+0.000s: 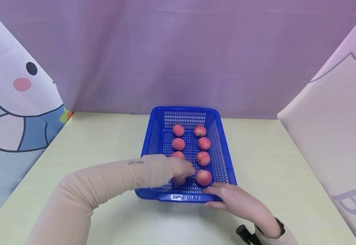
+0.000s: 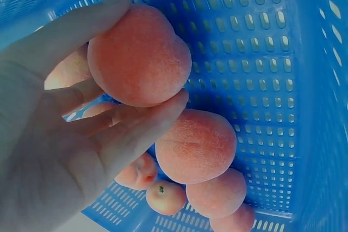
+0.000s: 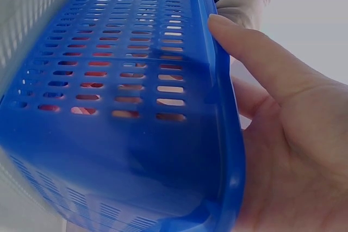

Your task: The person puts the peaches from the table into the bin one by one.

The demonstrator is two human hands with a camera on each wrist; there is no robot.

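A blue perforated plastic basket (image 1: pixel 184 108) holds several pinkish-red peaches in two rows running front to back. My left hand (image 1: pixel 182 168) reaches into its near left part and grips a peach (image 2: pixel 138 55), thumb on one side and fingers on the other. Right beside those fingertips sits another peach (image 2: pixel 196 146) of the same row. In the head view the hand and sleeve partly cover the nearer left peaches. At the near right corner, my right hand (image 1: pixel 237 201) holds the basket's rim, its thumb (image 3: pixel 239 33) lying along the edge.
The basket stands on a pale table (image 1: pixel 104 136), its far end close to a purple cloth backdrop (image 1: pixel 178 58). Printed panels rise at both sides, the left one with a cartoon figure (image 1: pixel 24 102). A black strap-like piece (image 1: pixel 247 234) shows by the right wrist.
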